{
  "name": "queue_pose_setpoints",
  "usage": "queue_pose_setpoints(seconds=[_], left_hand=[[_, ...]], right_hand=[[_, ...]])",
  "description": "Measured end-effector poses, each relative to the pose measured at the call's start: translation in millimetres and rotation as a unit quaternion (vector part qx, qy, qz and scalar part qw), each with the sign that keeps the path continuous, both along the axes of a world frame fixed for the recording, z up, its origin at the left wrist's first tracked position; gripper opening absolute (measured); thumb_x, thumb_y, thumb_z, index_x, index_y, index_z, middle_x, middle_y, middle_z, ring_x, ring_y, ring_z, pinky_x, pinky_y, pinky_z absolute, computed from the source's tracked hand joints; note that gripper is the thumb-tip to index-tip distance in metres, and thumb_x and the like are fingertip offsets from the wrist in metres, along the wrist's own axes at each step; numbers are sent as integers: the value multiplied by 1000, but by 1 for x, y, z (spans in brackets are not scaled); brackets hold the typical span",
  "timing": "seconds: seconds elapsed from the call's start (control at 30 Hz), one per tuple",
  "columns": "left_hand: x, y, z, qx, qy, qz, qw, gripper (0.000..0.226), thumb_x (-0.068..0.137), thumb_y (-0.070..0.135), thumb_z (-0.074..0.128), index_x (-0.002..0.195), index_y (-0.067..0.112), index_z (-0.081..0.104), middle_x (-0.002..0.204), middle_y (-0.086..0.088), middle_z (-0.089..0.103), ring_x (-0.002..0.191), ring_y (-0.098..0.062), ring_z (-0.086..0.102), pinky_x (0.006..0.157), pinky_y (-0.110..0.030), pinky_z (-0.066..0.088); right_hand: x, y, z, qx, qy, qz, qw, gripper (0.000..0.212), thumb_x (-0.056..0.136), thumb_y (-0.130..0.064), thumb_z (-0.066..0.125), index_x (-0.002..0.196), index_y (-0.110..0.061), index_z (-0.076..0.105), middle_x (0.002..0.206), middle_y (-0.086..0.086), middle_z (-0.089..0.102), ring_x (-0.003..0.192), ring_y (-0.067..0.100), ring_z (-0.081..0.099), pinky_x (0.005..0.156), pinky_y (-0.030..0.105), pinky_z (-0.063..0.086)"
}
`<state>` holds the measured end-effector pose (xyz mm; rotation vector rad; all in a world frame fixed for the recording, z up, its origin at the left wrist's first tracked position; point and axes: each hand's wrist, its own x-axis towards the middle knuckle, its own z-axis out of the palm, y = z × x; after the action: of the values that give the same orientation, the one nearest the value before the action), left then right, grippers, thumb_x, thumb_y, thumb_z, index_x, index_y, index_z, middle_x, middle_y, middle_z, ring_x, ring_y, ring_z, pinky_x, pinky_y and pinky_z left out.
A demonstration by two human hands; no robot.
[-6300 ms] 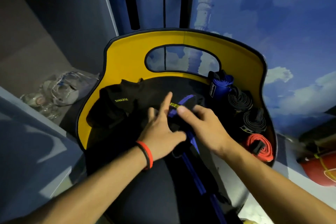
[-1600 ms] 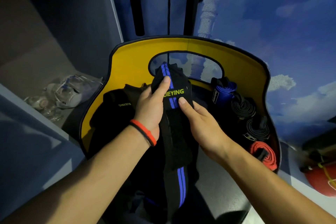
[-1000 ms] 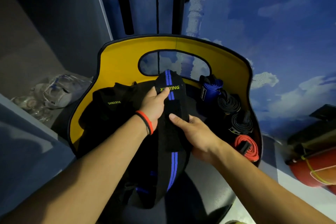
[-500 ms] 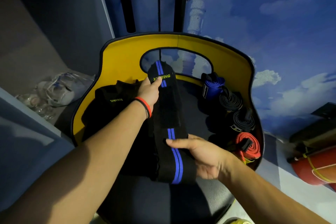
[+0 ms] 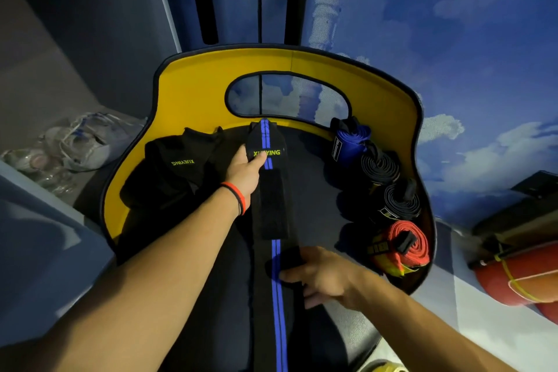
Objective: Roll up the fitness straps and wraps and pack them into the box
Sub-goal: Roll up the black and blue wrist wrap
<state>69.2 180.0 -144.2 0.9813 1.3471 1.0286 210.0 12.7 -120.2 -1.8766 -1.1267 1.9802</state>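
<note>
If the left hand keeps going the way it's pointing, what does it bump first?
The left hand would probably meet the yellow chair back, just below its oval cut-out; depth is unclear.

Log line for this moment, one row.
step: black fabric wrap with blue stripe laid out straight, not yet rolled | left hand: pinches labelled far end | right hand: grips it lower down

Four rolled straps by my count: one blue roll [image 5: 350,142], two black rolls [image 5: 380,167] [image 5: 401,201], one red roll [image 5: 404,246]. Plus one unrolled blue-striped wrap [image 5: 271,211] and one black heap of wraps [image 5: 175,172].
</note>
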Motion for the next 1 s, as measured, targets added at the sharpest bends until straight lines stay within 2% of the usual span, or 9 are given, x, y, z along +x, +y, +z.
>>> queue_pose_setpoints(seconds=[0.1, 0.23, 0.33, 0.5, 0.6, 0.7, 0.77, 0.87, 1.0], left_hand=[[1, 10, -2, -3, 47, 11, 999, 35, 100, 22, 59, 135, 23, 57, 118, -3, 67, 105, -21, 64, 89, -38, 52], [5, 19, -10, -24, 124, -43, 991, 41, 94, 20, 67, 134, 18, 58, 119, -3, 67, 108, -23, 63, 95, -37, 50], [6, 22, -18, -46, 115, -63, 990, 38, 97, 19, 62, 135, 17, 59, 121, -5, 68, 112, -26, 63, 102, -43, 49], [0, 20, -13, -64, 54, -62, 995, 47, 97, 2, 53, 143, 14, 53, 127, -6, 64, 125, -30, 58, 110, -41, 43], [-3, 23, -1, -43, 126, -92, 987, 61, 99, -2, 50, 155, 13, 31, 154, -7, 42, 144, -24, 39, 114, -33, 32], [-12, 22, 10, -30, 208, -99, 973, 65, 97, -4, 53, 155, 16, 31, 159, -9, 35, 146, -25, 35, 116, -38, 32], [-21, 9, 15, -25, 230, -116, 966, 56, 95, -4, 57, 148, 11, 44, 151, -11, 47, 139, -25, 45, 110, -33, 37], [-32, -32, 13, -19, 328, -142, 934, 34, 90, 14, 70, 124, 15, 64, 123, -9, 65, 112, -25, 64, 95, -30, 50], [-39, -104, 10, -159, 296, -201, 920, 38, 91, 26, 72, 120, 27, 47, 112, -10, 62, 98, -30, 68, 77, -44, 62]], right_hand=[[-4, -10, -4, -30, 62, -28, 997, 24, 96, -14, 67, 118, -23, 67, 111, 4, 78, 98, 22, 76, 79, 34, 62], [-10, -13, -12, 15, -21, -9, 1000, 21, 93, -16, 71, 108, -28, 63, 109, 4, 74, 92, 19, 75, 76, 36, 65], [-5, -5, -12, 18, -32, -29, 999, 21, 93, -21, 73, 112, -22, 65, 107, 8, 76, 89, 23, 77, 76, 40, 65], [6, 11, -10, 36, -138, 7, 990, 36, 89, -42, 76, 97, -7, 69, 74, 14, 77, 62, 20, 75, 51, 24, 53], [3, 14, -15, 43, -169, 38, 984, 35, 90, -42, 75, 94, -8, 68, 69, 9, 76, 61, 18, 75, 56, 23, 57], [-1, 15, -20, 52, -204, 57, 976, 37, 92, -45, 72, 97, -8, 71, 75, 9, 78, 62, 16, 76, 60, 20, 58], [-2, 16, -19, 59, -218, 64, 972, 39, 92, -47, 71, 94, -8, 72, 74, 8, 78, 59, 14, 75, 56, 19, 55], [-4, 15, -17, 83, -230, 69, 967, 43, 92, -48, 70, 87, -6, 74, 70, 7, 77, 55, 13, 73, 51, 17, 52], [-3, 7, -20, 129, -256, 56, 956, 39, 94, -45, 69, 84, -7, 72, 63, 5, 74, 53, 12, 71, 51, 19, 55]])
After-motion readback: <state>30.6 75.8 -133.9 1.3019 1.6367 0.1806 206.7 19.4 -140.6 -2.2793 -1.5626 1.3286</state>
